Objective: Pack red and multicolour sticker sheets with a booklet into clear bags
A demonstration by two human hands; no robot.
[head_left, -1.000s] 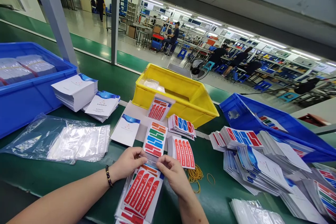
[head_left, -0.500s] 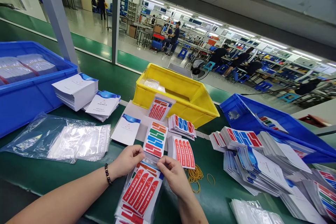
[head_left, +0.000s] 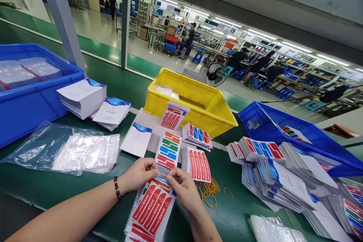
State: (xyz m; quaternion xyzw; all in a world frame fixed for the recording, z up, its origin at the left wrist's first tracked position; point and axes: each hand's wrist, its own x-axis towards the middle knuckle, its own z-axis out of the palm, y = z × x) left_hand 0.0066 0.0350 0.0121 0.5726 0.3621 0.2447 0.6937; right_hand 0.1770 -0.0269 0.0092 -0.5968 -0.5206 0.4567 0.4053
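Observation:
My left hand (head_left: 138, 174) and my right hand (head_left: 183, 189) both pinch the top edge of a clear plastic bag (head_left: 153, 206) that holds red label sheets. The bag lies on a pile of similar filled bags at the near edge of the green table (head_left: 85, 189). Just beyond my fingers lie a multicoloured sticker sheet (head_left: 168, 149) and a stack of red label sheets (head_left: 199, 164). A dark bead bracelet sits on my left wrist.
A yellow bin (head_left: 195, 102) stands behind the stickers, blue bins at left (head_left: 25, 94) and right (head_left: 297, 136). White booklets (head_left: 85, 96), empty clear bags (head_left: 73, 153), rubber bands (head_left: 211, 189) and piles of sheets (head_left: 278, 174) surround my hands. People work in the hall beyond.
My hands and the bag have barely shifted; the fingers of both hands have drawn slightly closer together along the bag's top edge.

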